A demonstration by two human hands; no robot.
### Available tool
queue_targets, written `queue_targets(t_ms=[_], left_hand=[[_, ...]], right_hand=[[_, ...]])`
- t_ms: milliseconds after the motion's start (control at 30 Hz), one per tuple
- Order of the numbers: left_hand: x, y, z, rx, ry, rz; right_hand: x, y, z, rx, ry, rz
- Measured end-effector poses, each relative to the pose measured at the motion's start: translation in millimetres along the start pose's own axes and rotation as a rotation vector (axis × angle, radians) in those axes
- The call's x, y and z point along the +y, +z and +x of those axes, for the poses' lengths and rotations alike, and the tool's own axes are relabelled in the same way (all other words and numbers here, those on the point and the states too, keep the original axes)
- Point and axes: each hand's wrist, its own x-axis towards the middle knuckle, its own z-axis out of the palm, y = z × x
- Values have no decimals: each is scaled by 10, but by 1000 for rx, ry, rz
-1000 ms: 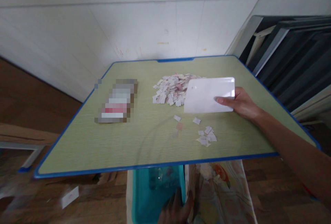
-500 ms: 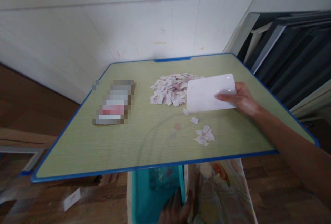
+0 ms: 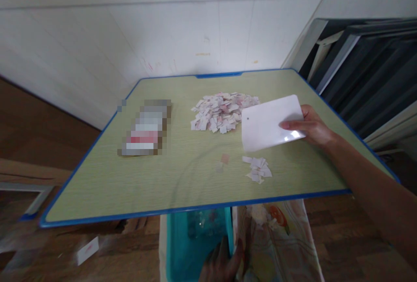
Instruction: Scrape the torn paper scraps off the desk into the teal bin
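Observation:
My right hand (image 3: 312, 125) grips a white plastic sheet (image 3: 269, 123) with rounded corners and a small hole, its thumb on top. The sheet is tilted above the table, just right of a large heap of small paper scraps (image 3: 218, 112). Below it, near the table's front edge, lies a small cluster of paper scraps (image 3: 259, 170). A pinkish scrap (image 3: 224, 158) lies to the left of that cluster. Under the table edge, my left hand (image 3: 221, 262) is closed over the right rim of a turquoise tray (image 3: 182, 247), which has clear, shiny contents at its far end.
The pale green table (image 3: 107, 186) has a blue edge and stands against a white wall (image 3: 169, 34). A pixelated flat object (image 3: 143, 130) lies on its left side. Dark panels (image 3: 374, 64) lean at the right. Patterned cloth (image 3: 276, 247) lies beside the tray; a paper (image 3: 87, 250) is on the floor.
My right hand has moved the white sheet slightly right and nearer, tilting it. Two loose scraps that lay by the sheet are now against or near the small cluster. My left hand stays put.

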Motion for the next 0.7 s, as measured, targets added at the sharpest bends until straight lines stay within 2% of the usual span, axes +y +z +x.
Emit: queue_targets(t_ms=[100, 200, 333, 467, 600, 700], left_hand=[[-6, -31, -7, -79, 36, -4], [-13, -23, -23, -88, 42, 17], [-16, -3, -22, -64, 65, 56], [-19, -24, 14, -31, 75, 53], [-22, -24, 33, 44, 72, 67], [-19, -11, 32, 45, 65, 37]], right_hand=[[7, -10, -7, -14, 25, -28], [28, 4, -10, -39, 21, -36], [57, 91, 14, 64, -94, 2], [78, 166, 63, 163, -175, -52], [114, 153, 85, 140, -153, -104], [144, 131, 88, 125, -144, -77]])
